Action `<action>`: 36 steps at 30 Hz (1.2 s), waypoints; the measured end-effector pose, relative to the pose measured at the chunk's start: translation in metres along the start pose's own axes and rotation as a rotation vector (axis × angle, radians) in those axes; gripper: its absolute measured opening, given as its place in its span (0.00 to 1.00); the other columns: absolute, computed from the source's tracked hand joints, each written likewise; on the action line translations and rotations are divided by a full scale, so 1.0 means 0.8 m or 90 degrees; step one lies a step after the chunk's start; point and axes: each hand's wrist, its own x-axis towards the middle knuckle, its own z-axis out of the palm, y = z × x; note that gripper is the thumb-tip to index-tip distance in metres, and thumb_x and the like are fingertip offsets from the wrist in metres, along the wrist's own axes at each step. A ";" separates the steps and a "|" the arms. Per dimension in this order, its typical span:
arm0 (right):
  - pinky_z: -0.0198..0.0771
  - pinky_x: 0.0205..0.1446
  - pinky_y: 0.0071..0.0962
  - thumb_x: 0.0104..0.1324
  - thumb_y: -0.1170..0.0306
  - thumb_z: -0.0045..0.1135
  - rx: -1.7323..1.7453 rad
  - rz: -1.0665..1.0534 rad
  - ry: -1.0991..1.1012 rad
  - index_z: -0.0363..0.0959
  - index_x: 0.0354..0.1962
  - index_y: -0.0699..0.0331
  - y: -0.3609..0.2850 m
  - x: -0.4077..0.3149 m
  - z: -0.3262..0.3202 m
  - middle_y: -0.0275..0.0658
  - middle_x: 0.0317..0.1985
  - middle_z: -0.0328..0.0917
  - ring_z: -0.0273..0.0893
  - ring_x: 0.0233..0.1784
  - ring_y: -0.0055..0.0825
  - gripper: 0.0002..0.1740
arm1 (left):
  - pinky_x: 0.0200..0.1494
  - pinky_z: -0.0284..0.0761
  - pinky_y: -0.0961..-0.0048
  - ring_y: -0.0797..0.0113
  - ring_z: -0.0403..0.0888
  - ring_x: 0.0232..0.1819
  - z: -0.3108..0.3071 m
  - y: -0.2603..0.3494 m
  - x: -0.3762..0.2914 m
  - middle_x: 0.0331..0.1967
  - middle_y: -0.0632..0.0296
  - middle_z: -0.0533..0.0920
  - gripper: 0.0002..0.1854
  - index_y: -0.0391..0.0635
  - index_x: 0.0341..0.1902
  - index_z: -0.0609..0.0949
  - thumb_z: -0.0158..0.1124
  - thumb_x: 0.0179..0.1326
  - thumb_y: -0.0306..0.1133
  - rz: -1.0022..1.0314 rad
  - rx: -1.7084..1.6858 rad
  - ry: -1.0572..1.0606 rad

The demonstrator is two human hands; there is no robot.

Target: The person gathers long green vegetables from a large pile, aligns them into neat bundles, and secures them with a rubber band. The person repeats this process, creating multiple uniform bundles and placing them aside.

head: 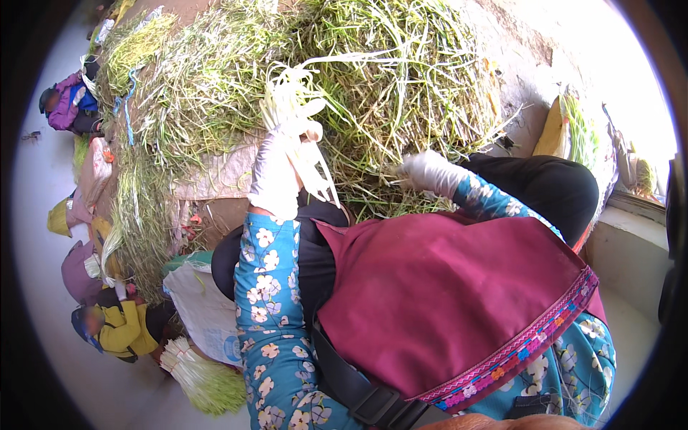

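Observation:
My left hand [287, 148], in a white glove, is raised before me and closed around a bunch of pale stalks [285, 91]. Their white ends stick out above and below the fingers, and one long stalk trails off to the right. Lower and to the right is my right hand [432, 171], gloved too and blurred by motion. It is close to the near edge of a heap of loose green leaves and stalks [398, 97]; whether its fingers grip anything is unclear.
The heap spreads left over a pinkish sheet [215, 174]. A white woven sack [201, 306] lies by my left arm, beside a bundle of white-ended green stalks [201, 371]. Co-workers sit at left, one in yellow [123, 330], another in purple [64, 107]. A low ledge [634, 231] runs at right.

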 end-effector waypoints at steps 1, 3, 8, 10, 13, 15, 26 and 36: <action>0.76 0.46 0.31 0.66 0.50 0.57 0.094 -0.038 0.194 0.76 0.57 0.51 -0.005 -0.010 -0.021 0.34 0.47 0.83 0.82 0.43 0.30 0.25 | 0.25 0.64 0.85 0.81 0.70 0.25 0.000 -0.004 0.002 0.31 0.66 0.78 0.25 0.35 0.61 0.74 0.60 0.62 0.35 0.008 0.005 0.012; 0.74 0.40 0.25 0.67 0.48 0.57 0.696 -0.189 0.161 0.75 0.56 0.55 -0.032 -0.028 -0.059 0.32 0.42 0.83 0.79 0.30 0.21 0.26 | 0.25 0.64 0.85 0.81 0.69 0.25 0.001 -0.010 0.009 0.31 0.66 0.78 0.24 0.36 0.61 0.74 0.60 0.63 0.34 0.033 0.025 0.014; 0.71 0.33 0.19 0.69 0.60 0.59 0.844 -0.178 0.098 0.78 0.42 0.62 -0.094 -0.037 -0.094 0.30 0.29 0.80 0.73 0.26 0.16 0.13 | 0.30 0.69 0.83 0.81 0.73 0.29 0.000 -0.024 0.020 0.38 0.66 0.80 0.22 0.40 0.61 0.73 0.59 0.66 0.35 -0.054 0.009 -0.108; 0.71 0.33 0.21 0.71 0.63 0.55 0.892 -0.114 0.117 0.77 0.37 0.63 -0.092 -0.033 -0.087 0.31 0.24 0.77 0.74 0.27 0.18 0.11 | 0.32 0.71 0.84 0.84 0.72 0.30 -0.002 -0.033 0.015 0.43 0.65 0.81 0.25 0.41 0.65 0.70 0.57 0.69 0.40 -0.083 0.084 -0.075; 0.71 0.34 0.23 0.69 0.64 0.57 0.805 -0.179 0.131 0.78 0.37 0.63 -0.069 -0.028 -0.075 0.31 0.24 0.77 0.75 0.28 0.18 0.11 | 0.41 0.77 0.76 0.72 0.79 0.39 -0.003 -0.044 0.011 0.50 0.58 0.81 0.27 0.43 0.67 0.69 0.52 0.70 0.45 -0.084 0.309 -0.032; 0.71 0.36 0.25 0.66 0.62 0.58 0.714 -0.199 0.097 0.79 0.38 0.61 -0.052 -0.022 -0.068 0.32 0.25 0.78 0.75 0.28 0.20 0.11 | 0.47 0.79 0.68 0.64 0.81 0.44 0.003 -0.046 0.013 0.53 0.55 0.80 0.27 0.43 0.67 0.69 0.53 0.70 0.45 -0.034 0.236 0.011; 0.75 0.40 0.37 0.69 0.41 0.46 0.252 0.275 0.348 0.82 0.28 0.61 0.081 0.067 -0.030 0.45 0.24 0.81 0.82 0.31 0.42 0.32 | 0.30 0.66 0.83 0.81 0.64 0.18 -0.087 0.149 -0.041 0.19 0.77 0.70 0.05 0.49 0.40 0.81 0.59 0.64 0.34 0.364 -0.364 -0.137; 0.75 0.45 0.31 0.66 0.59 0.57 0.682 0.322 0.527 0.82 0.41 0.63 0.118 0.055 -0.017 0.39 0.33 0.84 0.81 0.36 0.31 0.16 | 0.18 0.69 0.79 0.80 0.66 0.17 -0.020 0.049 0.026 0.20 0.76 0.71 0.14 0.47 0.53 0.76 0.51 0.72 0.40 0.146 -0.242 0.014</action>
